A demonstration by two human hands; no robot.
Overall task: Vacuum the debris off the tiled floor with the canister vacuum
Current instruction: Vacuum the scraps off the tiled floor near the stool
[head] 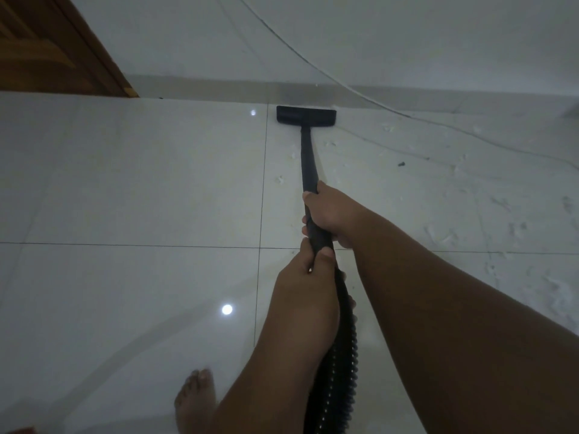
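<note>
A black vacuum wand (308, 158) runs away from me to a flat black floor nozzle (306, 114) resting on the glossy white tiled floor (141, 183) close to the wall's base. My right hand (332, 214) grips the wand higher up. Just behind it, my left hand (308, 277) grips the wand's end where the ribbed black hose (341, 364) begins. Pale scraps of debris (445, 236) lie scattered over the tiles to the right of the wand, with a small dark bit (401, 164) among them. The canister is out of view.
A thin cord (313, 62) hangs down the white wall and trails across the floor at right. A wooden door (47, 48) stands at the top left. My bare foot (195, 399) is at the bottom, left of the hose.
</note>
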